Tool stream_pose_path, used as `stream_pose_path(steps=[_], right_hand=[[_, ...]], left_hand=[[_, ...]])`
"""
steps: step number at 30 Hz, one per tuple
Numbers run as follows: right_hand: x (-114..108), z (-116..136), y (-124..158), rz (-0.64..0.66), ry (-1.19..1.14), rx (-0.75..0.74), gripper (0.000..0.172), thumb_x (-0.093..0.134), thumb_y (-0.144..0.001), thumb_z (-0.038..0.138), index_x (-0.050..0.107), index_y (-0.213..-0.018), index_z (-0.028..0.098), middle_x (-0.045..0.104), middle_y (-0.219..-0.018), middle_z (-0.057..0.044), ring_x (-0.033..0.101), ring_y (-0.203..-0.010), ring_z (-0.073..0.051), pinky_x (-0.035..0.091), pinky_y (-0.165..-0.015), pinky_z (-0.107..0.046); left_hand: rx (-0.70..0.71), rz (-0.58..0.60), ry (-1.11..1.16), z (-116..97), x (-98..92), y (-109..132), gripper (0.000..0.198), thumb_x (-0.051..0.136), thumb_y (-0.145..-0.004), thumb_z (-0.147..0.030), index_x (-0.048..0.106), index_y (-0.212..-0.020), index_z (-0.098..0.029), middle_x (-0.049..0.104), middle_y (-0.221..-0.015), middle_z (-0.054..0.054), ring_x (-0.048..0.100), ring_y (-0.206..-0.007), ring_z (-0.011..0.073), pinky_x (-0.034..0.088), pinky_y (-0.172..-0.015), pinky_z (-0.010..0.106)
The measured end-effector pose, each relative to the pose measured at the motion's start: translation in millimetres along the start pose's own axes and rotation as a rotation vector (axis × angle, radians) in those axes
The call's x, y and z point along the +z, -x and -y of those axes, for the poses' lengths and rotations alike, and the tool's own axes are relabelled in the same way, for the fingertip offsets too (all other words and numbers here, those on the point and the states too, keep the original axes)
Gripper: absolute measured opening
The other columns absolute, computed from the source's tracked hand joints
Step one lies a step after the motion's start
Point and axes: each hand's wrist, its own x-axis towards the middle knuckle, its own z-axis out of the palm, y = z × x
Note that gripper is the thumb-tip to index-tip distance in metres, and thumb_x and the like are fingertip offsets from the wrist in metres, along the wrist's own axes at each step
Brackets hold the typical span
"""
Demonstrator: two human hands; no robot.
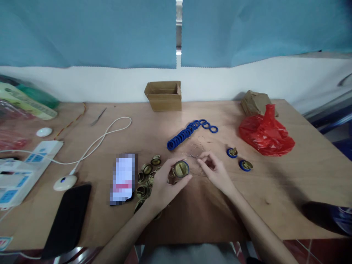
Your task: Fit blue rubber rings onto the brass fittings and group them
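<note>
My left hand (pixel 164 183) grips a round brass fitting (pixel 181 169) by its rim; a slotted bar crosses its face and a dark blue edge runs around it. Close on its right, my right hand (pixel 216 171) is closed in a pinch over the table; whatever lies between its fingertips is too small to make out. Several thin wire rings (pixel 194 149) lie just beyond the fingertips. Behind them stretches a row of blue rings (pixel 182 136). More brass fittings (pixel 142 191) are heaped beside and partly under my left forearm. Two fittings with blue rings (pixel 245 165) sit to the right.
A lit phone (pixel 123 179), a dark phone (pixel 67 220), a white cable (pixel 103 137) and a power strip (pixel 24 172) occupy the left. An open cardboard box (pixel 165 101) stands at the back. Rightward are a red plastic bag (pixel 265 135) and a dark bottle (pixel 327 216).
</note>
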Motion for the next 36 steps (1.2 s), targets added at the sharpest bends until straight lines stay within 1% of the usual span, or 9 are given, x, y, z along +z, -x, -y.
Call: stream_pose_path(steps=[2, 3, 5, 8, 12, 17, 20, 27, 36], right_hand=[[-15.8, -9.5, -6.4, -0.122, 0.326, -0.055, 0.021, 0.059, -0.095, 0.042, 0.058, -0.099, 0.021, 0.056, -0.065, 0.002, 0.053, -0.054, -0.015, 0.040, -0.054, -0.027], [-22.5, -14.2, -9.3, -0.148, 0.444, -0.075, 0.020, 0.058, -0.094, 0.040, 0.059, -0.100, 0.020, 0.056, -0.064, 0.002, 0.052, -0.053, -0.016, 0.039, -0.054, -0.028], [-30.5, -21.9, -13.5, -0.133, 0.542, -0.104, 0.020, 0.059, -0.094, 0.038, 0.060, -0.102, 0.020, 0.057, -0.062, 0.002, 0.052, -0.052, -0.016, 0.038, -0.053, -0.028], [-27.8, -26.8, -15.0, 0.025, 0.512, -0.121, 0.014, 0.062, -0.093, 0.035, 0.060, -0.096, 0.021, 0.058, -0.065, 0.002, 0.054, -0.056, -0.016, 0.041, -0.055, -0.027], [-17.0, -26.0, -12.6, 0.206, 0.506, -0.200, 0.003, 0.059, -0.093, 0.018, 0.060, -0.090, 0.020, 0.063, -0.087, -0.005, 0.059, -0.075, -0.018, 0.048, -0.070, -0.030], [-17.7, -29.4, -11.5, 0.302, 0.466, -0.263, 0.035, 0.048, -0.092, 0.004, 0.064, -0.116, 0.023, 0.058, -0.106, -0.009, 0.059, -0.096, -0.022, 0.050, -0.086, -0.036], [-18.4, -32.3, -11.4, 0.339, 0.457, -0.274, 0.036, 0.049, -0.090, 0.003, 0.064, -0.116, 0.023, 0.057, -0.108, -0.009, 0.058, -0.097, -0.022, 0.050, -0.086, -0.037], [-14.8, -28.2, -9.1, 0.321, 0.510, -0.263, 0.021, 0.050, -0.091, 0.006, 0.062, -0.100, 0.020, 0.056, -0.108, -0.010, 0.056, -0.096, -0.023, 0.049, -0.087, -0.038], [-14.5, -29.7, -8.1, 0.315, 0.545, -0.221, 0.018, 0.048, -0.094, 0.009, 0.057, -0.105, 0.021, 0.054, -0.107, -0.009, 0.055, -0.096, -0.023, 0.049, -0.088, -0.039]], left_hand=[[-0.058, -0.078, 0.015, 3.6, -2.9, -2.7, 0.046, 0.075, -0.085, -0.026, 0.062, -0.129, -0.025, 0.071, -0.127, 0.007, 0.069, -0.117, 0.0233, 0.057, -0.101, 0.038], [-0.077, -0.112, 0.023, 5.4, -4.1, -4.0, 0.048, 0.076, -0.085, -0.027, 0.062, -0.130, -0.025, 0.071, -0.129, 0.007, 0.069, -0.119, 0.0235, 0.057, -0.102, 0.039], [-0.090, -0.161, 0.034, 8.5, -5.5, -6.1, 0.049, 0.078, -0.084, -0.027, 0.063, -0.130, -0.024, 0.071, -0.128, 0.007, 0.070, -0.117, 0.0237, 0.057, -0.103, 0.040], [-0.094, -0.187, 0.047, 10.7, -5.0, -7.4, 0.051, 0.080, -0.081, -0.027, 0.064, -0.129, -0.024, 0.073, -0.127, 0.007, 0.071, -0.116, 0.0242, 0.058, -0.104, 0.040], [-0.116, -0.151, 0.081, 10.5, -2.1, -6.4, 0.052, 0.082, -0.079, -0.026, 0.064, -0.127, -0.025, 0.073, -0.126, 0.006, 0.071, -0.116, 0.0243, 0.060, -0.101, 0.039], [-0.086, -0.079, 0.087, 11.0, -0.5, -3.4, 0.051, 0.083, -0.079, -0.027, 0.065, -0.126, -0.026, 0.074, -0.124, 0.006, 0.072, -0.113, 0.0241, 0.060, -0.100, 0.040], [-0.087, -0.056, 0.075, 12.0, -0.1, -2.1, 0.051, 0.082, -0.080, -0.028, 0.064, -0.128, -0.027, 0.073, -0.125, 0.005, 0.072, -0.114, 0.0241, 0.059, -0.102, 0.041], [-0.113, -0.042, 0.084, 13.0, 0.7, -1.4, 0.051, 0.083, -0.080, -0.028, 0.064, -0.127, -0.028, 0.074, -0.124, 0.005, 0.072, -0.113, 0.0230, 0.059, -0.101, 0.040], [-0.096, -0.031, 0.081, 13.7, 1.2, -1.2, 0.051, 0.082, -0.080, -0.028, 0.064, -0.128, -0.027, 0.073, -0.124, 0.007, 0.072, -0.112, 0.0244, 0.058, -0.102, 0.044]])
